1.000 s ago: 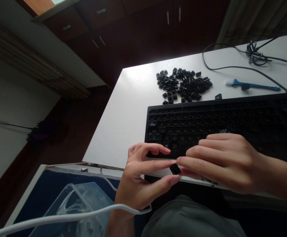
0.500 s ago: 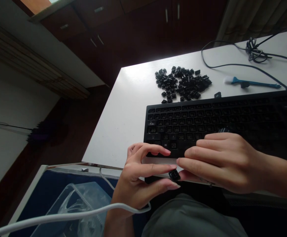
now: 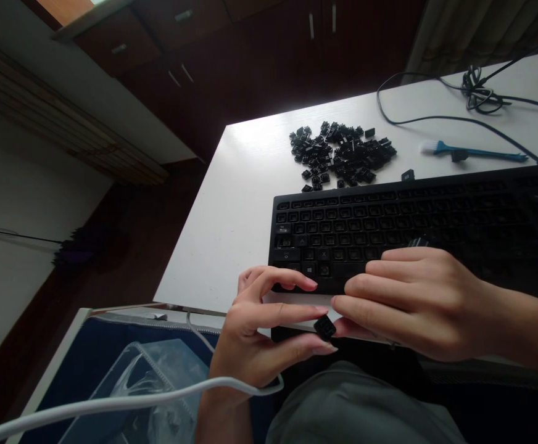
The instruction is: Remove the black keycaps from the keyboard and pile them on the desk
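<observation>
A small black keycap (image 3: 324, 328) is pinched between the thumb and a finger of my left hand (image 3: 260, 327), just in front of the keyboard's near edge. My right hand (image 3: 417, 302) is closed beside it, its fingers bent together and the thumb tip against the keycap's right edge. Behind both hands lies a black keyboard (image 3: 334, 287) with most visible key places bare and a few caps in place at the left. A dark piece with light streaks (image 3: 418, 242) shows just past my right knuckles; I cannot tell whether it is held.
On the white table (image 3: 223, 216) a pile of loose black keycaps (image 3: 343, 154) lies behind the keyboard. A blue brush (image 3: 477, 151) and a black cable (image 3: 435, 117) are at the back right. A white cable (image 3: 134, 404) crosses my left wrist, above a clear plastic bag (image 3: 158, 376).
The keycap has turned slightly between my fingers and shifted a little left. Both hands keep nearly the same place and grip.
</observation>
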`<state>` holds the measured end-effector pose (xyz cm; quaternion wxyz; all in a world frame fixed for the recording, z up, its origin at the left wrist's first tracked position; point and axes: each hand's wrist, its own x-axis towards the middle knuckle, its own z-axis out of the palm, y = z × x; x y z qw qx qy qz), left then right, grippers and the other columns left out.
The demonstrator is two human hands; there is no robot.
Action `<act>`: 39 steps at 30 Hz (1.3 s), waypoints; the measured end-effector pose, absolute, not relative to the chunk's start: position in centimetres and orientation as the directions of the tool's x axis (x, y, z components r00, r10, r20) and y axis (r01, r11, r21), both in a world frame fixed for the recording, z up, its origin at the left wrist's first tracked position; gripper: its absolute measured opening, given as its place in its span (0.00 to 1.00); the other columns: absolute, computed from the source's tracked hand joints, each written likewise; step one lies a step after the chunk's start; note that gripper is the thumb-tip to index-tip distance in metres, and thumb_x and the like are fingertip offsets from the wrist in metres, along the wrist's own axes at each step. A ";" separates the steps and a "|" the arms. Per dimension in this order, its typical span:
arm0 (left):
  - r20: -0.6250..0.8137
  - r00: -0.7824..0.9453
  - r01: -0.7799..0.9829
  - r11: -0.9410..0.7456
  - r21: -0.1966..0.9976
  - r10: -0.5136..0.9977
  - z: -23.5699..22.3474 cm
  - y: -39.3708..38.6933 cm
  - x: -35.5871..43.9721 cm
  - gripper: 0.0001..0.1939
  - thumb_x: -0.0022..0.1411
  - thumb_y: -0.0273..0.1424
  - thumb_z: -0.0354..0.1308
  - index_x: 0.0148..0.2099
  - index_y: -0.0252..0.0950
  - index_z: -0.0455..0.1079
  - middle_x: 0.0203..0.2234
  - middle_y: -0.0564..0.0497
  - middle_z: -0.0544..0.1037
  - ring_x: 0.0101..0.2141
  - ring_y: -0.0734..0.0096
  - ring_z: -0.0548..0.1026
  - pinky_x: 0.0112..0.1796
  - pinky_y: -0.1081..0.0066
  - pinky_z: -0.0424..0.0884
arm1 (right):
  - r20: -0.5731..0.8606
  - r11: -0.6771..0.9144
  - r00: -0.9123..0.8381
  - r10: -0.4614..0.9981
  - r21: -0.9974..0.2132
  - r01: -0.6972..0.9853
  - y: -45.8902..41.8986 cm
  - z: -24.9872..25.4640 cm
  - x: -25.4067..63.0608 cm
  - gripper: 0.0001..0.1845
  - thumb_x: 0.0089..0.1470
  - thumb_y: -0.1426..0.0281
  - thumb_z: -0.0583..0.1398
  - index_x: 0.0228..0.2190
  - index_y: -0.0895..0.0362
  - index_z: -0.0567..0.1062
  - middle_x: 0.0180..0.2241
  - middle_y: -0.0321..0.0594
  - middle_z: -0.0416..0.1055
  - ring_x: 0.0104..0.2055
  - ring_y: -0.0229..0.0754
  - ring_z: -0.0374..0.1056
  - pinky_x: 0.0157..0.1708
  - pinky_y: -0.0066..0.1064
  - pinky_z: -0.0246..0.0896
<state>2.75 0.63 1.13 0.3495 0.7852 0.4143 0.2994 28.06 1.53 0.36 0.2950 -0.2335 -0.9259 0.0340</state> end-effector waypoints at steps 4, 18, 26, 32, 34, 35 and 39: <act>0.173 0.483 0.460 -0.417 0.784 0.858 1.1 0.6 2.7 0.12 0.53 0.42 0.71 0.41 0.49 0.82 0.43 0.47 0.79 0.44 0.58 0.75 0.49 0.57 0.69 | 0.536 0.896 -0.722 0.438 -0.194 0.399 1.5 0.4 28.2 0.07 0.64 0.68 0.58 0.37 0.59 0.72 0.27 0.34 0.68 0.25 0.36 0.57 0.26 0.33 0.47; 0.198 0.492 0.482 -0.455 0.749 0.848 1.1 0.6 2.9 0.10 0.53 0.43 0.71 0.38 0.48 0.82 0.43 0.47 0.79 0.43 0.58 0.74 0.50 0.56 0.66 | 0.561 0.903 -0.708 0.429 -0.241 0.356 1.1 0.3 28.0 0.08 0.66 0.72 0.52 0.40 0.59 0.71 0.29 0.37 0.69 0.25 0.37 0.59 0.26 0.35 0.45; 0.193 0.509 0.476 -0.461 0.749 0.839 1.1 0.7 2.8 0.10 0.54 0.43 0.70 0.39 0.48 0.82 0.44 0.47 0.79 0.44 0.58 0.74 0.50 0.55 0.64 | 0.566 0.900 -0.701 0.435 -0.251 0.356 1.1 0.2 28.0 0.09 0.67 0.72 0.51 0.41 0.58 0.71 0.29 0.37 0.71 0.25 0.37 0.58 0.26 0.35 0.46; 0.185 0.501 0.483 -0.451 0.751 0.845 1.2 0.7 2.9 0.09 0.53 0.41 0.71 0.38 0.48 0.82 0.44 0.48 0.79 0.44 0.58 0.74 0.50 0.56 0.64 | 0.594 0.910 -0.695 0.405 -0.187 0.370 1.1 0.5 27.9 0.11 0.66 0.72 0.53 0.47 0.59 0.72 0.31 0.37 0.72 0.25 0.36 0.59 0.25 0.35 0.49; 0.173 0.494 0.504 -0.443 0.742 0.852 1.2 0.6 3.0 0.09 0.54 0.40 0.71 0.38 0.48 0.81 0.44 0.49 0.79 0.44 0.59 0.74 0.50 0.57 0.65 | 0.592 0.918 -0.710 0.382 -0.155 0.365 1.1 0.6 27.9 0.13 0.64 0.73 0.56 0.50 0.58 0.72 0.31 0.36 0.72 0.24 0.35 0.59 0.24 0.34 0.49; 0.174 0.485 0.515 -0.441 0.735 0.857 1.1 0.6 3.2 0.09 0.54 0.39 0.71 0.39 0.48 0.81 0.44 0.49 0.79 0.44 0.59 0.74 0.50 0.57 0.65 | 0.589 0.923 -0.718 0.370 -0.143 0.358 1.1 0.6 28.0 0.14 0.63 0.74 0.57 0.50 0.58 0.72 0.31 0.36 0.72 0.24 0.34 0.59 0.24 0.33 0.50; 0.211 0.420 0.543 -0.431 0.721 0.883 1.1 0.3 3.7 0.11 0.53 0.35 0.72 0.40 0.47 0.81 0.43 0.49 0.78 0.44 0.60 0.74 0.49 0.58 0.65 | 0.603 0.928 -0.712 0.361 -0.153 0.340 1.2 0.7 28.0 0.12 0.64 0.73 0.56 0.47 0.63 0.74 0.37 0.42 0.76 0.27 0.36 0.65 0.24 0.33 0.56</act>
